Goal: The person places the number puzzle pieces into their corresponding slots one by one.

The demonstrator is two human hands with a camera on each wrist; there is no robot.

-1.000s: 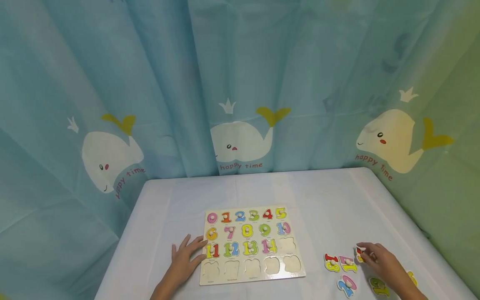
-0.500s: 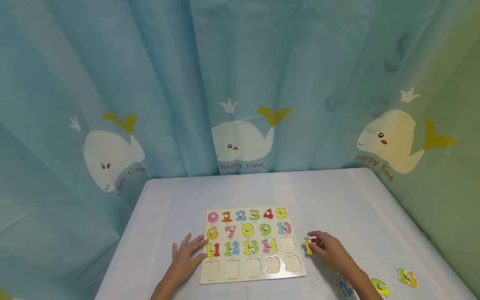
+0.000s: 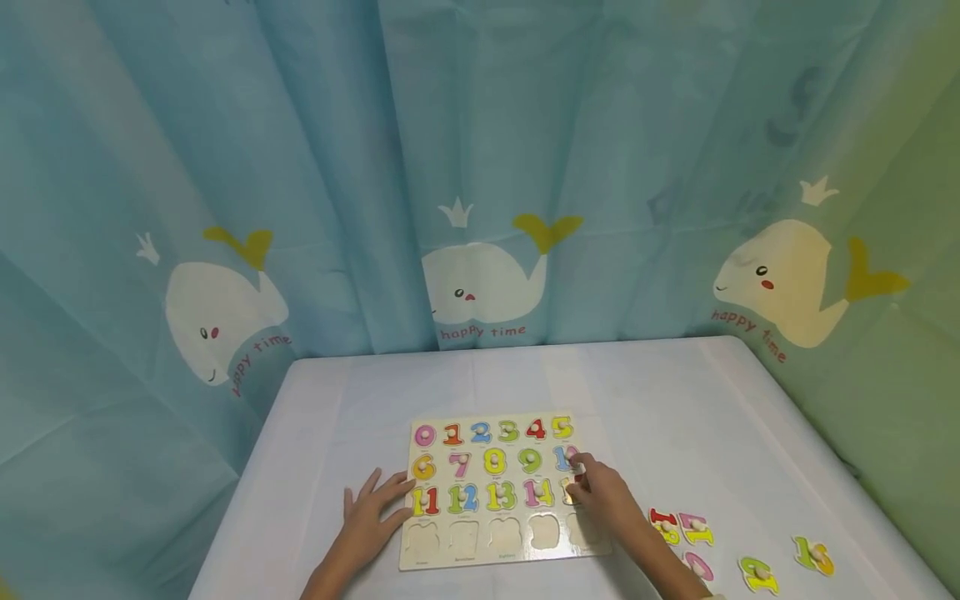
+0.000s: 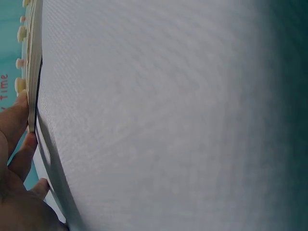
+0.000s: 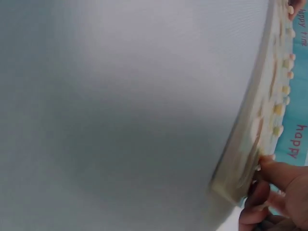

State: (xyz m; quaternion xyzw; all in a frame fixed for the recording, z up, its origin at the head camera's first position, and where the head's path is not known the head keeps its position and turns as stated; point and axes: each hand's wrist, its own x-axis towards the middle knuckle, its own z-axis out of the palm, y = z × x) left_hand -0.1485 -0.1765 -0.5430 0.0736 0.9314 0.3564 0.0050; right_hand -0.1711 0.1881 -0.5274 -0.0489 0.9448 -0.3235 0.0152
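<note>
A wooden number puzzle board (image 3: 524, 537) lies on the white table, with knobbed number pieces filling its upper rows and bare recesses along the bottom row. My left hand (image 3: 365, 521) rests at the board's left edge, fingers spread; the left wrist view shows fingertips (image 4: 30, 139) touching that edge. At the right end of the third row, my right hand (image 3: 606, 493) pinches a number puzzle piece (image 3: 567, 490) over the recess beside the 14. The fingers hide most of this piece, and whether it sits flush cannot be told.
Right of the board lie several loose number pieces: a red-and-yellow one (image 3: 664, 525), a pink-and-yellow one (image 3: 697, 527), a pink one (image 3: 699, 567) partly behind the forearm, a green-and-yellow one (image 3: 759, 575) and a green-and-orange one (image 3: 813, 556). A whale-printed curtain (image 3: 480, 167) hangs behind.
My right hand has carried the number puzzle piece leftward from among the loose pieces to the third row of the board. My left hand has stayed at the board's edge.
</note>
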